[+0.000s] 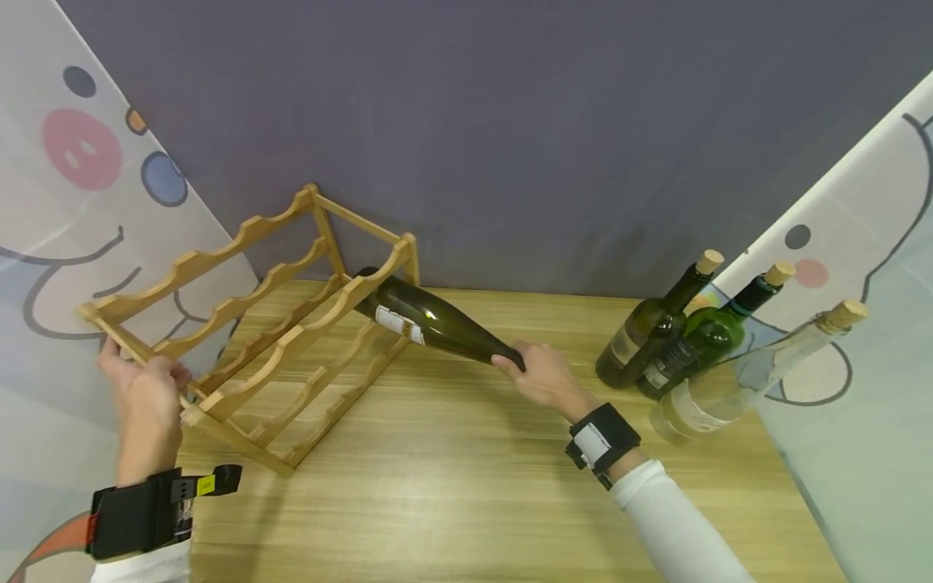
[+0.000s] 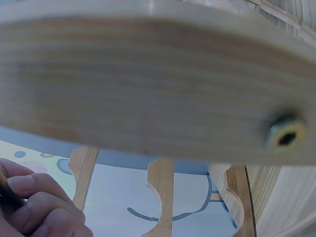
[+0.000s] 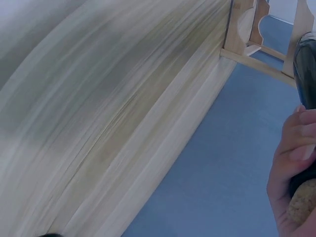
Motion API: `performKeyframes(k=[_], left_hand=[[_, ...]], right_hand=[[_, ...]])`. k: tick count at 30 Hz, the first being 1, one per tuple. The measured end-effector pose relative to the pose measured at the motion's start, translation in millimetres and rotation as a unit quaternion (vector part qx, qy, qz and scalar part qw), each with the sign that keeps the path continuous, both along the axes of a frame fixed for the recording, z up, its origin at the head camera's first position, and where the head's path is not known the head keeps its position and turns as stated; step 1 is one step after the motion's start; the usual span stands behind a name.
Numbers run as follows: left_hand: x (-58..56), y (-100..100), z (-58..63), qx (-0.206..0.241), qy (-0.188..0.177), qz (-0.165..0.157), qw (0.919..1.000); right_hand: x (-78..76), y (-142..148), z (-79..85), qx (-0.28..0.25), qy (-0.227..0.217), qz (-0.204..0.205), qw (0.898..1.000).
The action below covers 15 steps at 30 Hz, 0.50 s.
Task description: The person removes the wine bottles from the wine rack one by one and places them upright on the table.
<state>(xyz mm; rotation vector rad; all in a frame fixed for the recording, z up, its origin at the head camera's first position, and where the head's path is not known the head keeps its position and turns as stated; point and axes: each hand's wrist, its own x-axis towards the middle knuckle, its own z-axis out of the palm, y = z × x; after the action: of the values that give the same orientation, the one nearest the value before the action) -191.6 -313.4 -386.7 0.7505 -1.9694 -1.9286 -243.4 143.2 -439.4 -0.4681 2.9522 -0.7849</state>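
Note:
A wooden wine rack (image 1: 287, 344) with scalloped rails stands on the left of the table. My left hand (image 1: 146, 389) grips the bar at its near left end; in the left wrist view the curled fingers (image 2: 44, 202) show beside the scalloped rails. My right hand (image 1: 543, 374) holds a dark green wine bottle (image 1: 437, 320) by its neck, with the cork (image 3: 302, 202) at the palm in the right wrist view. The bottle lies slanted, its base inside the far right end of the rack under the top rail, its white label facing me.
Three corked bottles stand together at the table's right: a dark one (image 1: 634, 344), a green one (image 1: 692, 352) and a clear one (image 1: 729, 397). A grey panel (image 1: 510, 146) rises behind the wooden table (image 1: 452, 486), with cartoon-printed panels (image 1: 66, 202) on both sides.

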Motion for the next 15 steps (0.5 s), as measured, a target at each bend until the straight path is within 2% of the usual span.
performKeyframes(k=[9, 15], left_hand=[[-2.0, -2, -1.5, 0.019, 0.017, -0.006, 0.9997], [-1.0, 0, 0.9, 0.001, 0.002, 0.001, 1.0]], right_hand=[[7.9, 13, -2.6, 0.002, -0.002, 0.0, 1.0], [13.1, 20, -7.3, -0.014, -0.004, 0.0, 1.0]])
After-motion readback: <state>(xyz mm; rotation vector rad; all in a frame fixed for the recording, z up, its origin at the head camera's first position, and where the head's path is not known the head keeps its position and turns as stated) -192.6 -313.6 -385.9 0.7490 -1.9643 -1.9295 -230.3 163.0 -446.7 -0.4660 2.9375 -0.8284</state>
